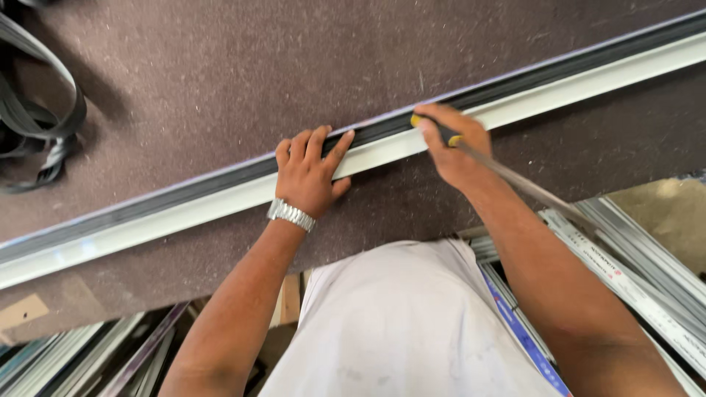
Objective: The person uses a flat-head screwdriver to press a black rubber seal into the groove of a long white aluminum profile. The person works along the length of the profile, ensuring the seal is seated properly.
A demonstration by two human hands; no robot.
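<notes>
Dark brown, scuffed board forms the workbench (220,81), crossed from near left to far right by a long white profile (184,213) with a black gasket strip (220,176). The left hand (309,176) presses flat, fingers spread, on the strip; the right hand (452,143) grips a yellow-and-black-handled tool (441,132) against it. Black strip coils (37,125) lie far left, and stacked profiles (632,257) sit under the bench's near edge.

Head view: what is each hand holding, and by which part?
The right hand grips a screwdriver by its black-and-yellow handle. The left hand holds nothing; it presses flat on the long white profile.

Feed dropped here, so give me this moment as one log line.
left hand: flat on long white frame strip | right hand: grips yellow-handled tool at black seal | workbench: brown
</notes>
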